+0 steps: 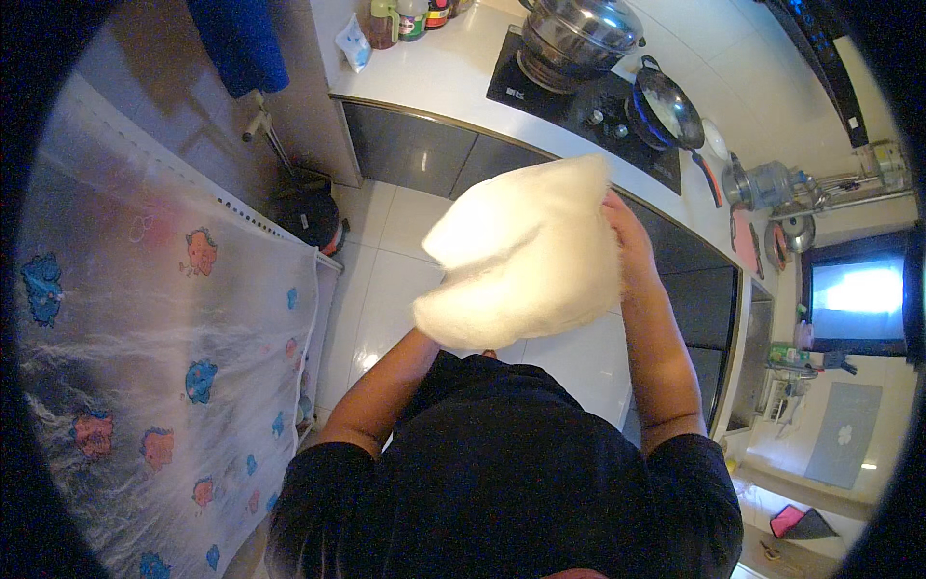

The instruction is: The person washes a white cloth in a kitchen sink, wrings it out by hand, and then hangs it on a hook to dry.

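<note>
A cream-coloured soft cloth (535,268), folded or bunched and slightly blurred, is held up in front of my body above the floor. At its right edge my right hand (628,231) grips it, with part of the fingers hidden behind the fabric. My left forearm (391,380) reaches up to the cloth's lower left corner. The left hand itself is hidden behind the cloth, so its grip does not show. A dark crease runs across the middle of the cloth.
Ahead, a counter (427,79) carries a gas hob (579,112) with a lidded steel steamer pot (582,32) and a wok (665,105) over a blue flame. The wok's handle (707,177) points towards me. On my left stands something under a translucent patterned cover (239,326).
</note>
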Motion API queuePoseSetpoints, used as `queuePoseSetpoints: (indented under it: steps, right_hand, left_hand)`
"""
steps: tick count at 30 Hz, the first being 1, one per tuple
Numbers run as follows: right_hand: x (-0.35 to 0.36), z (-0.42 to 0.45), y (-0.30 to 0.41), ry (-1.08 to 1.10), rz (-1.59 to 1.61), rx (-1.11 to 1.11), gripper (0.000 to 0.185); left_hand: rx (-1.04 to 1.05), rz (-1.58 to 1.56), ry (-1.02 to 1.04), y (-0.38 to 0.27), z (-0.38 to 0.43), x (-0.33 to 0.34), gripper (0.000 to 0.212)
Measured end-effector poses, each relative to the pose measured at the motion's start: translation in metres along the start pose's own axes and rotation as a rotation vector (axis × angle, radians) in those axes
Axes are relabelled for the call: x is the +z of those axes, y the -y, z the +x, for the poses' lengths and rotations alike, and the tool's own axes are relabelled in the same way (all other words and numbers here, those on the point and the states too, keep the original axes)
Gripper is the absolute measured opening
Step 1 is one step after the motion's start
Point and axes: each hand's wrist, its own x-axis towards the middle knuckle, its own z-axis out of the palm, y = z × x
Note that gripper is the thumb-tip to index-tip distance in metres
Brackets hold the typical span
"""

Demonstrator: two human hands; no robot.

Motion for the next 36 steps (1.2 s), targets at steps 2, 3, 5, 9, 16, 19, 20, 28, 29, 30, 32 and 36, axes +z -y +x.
queuePoseSetpoints:
  steps: [2, 3, 5, 9, 16, 19, 20, 28, 29, 30, 32, 36]
  right_hand:
    - [-0.059, 0.024, -0.039, -0.001, -0.174, 0.08, 0.032]
    - [-0.056, 0.03, -0.043, 0.016, -0.256, 0.126, 0.03]
    - [-0.049, 0.024, -0.059, -0.034, -0.229, 0.196, 0.03]
    - [-0.06, 0.029, -0.107, 0.004, -0.683, -0.152, 0.043]
    - [-0.045, 0.036, -0.077, -0.202, -0.97, -0.335, 0.053]
    - [-0.051, 0.041, -0.082, -0.275, -1.072, -0.327, 0.054]
    - [-0.052, 0.043, -0.083, -0.297, -1.096, -0.287, 0.054]
    - [-0.041, 0.064, -0.105, 0.423, -1.766, -0.577, 0.042]
    - [-0.047, 0.071, -0.113, 0.449, -1.87, -0.506, 0.043]
    - [-0.053, 0.079, -0.125, 0.49, -1.968, -0.447, 0.044]
    - [-0.093, 0.093, -0.154, 0.405, -1.815, -0.346, 0.047]
    - [-0.088, 0.115, -0.096, 0.616, -1.718, -0.105, 0.067]
  left_hand:
    - [-0.072, -0.077, -0.008, -0.01, -0.003, 0.012, 0.047]
    - [-0.095, -0.114, -0.025, -0.016, -0.005, 0.011, 0.047]
    - [-0.126, -0.183, -0.049, -0.022, -0.006, 0.009, 0.046]
    - [-0.19, -0.313, -0.101, -0.033, -0.007, 0.003, 0.046]
    - [-0.238, -0.481, -0.185, -0.042, -0.003, -0.008, 0.045]
    - [-0.261, -0.429, -0.196, -0.043, 0.003, -0.007, 0.045]
    - [-0.266, -0.376, -0.198, -0.042, 0.005, -0.006, 0.045]
    - [-0.346, 0.331, -0.147, -0.043, 0.026, 0.055, 0.046]
    - [-0.332, 0.352, -0.159, -0.036, 0.031, 0.06, 0.046]
    - [-0.267, 0.313, -0.212, -0.017, 0.038, 0.05, 0.043]
    - [-0.381, 0.321, -0.198, -0.021, 0.053, 0.071, 0.044]
    - [-0.459, 0.289, -0.24, -0.024, 0.07, 0.1, 0.052]
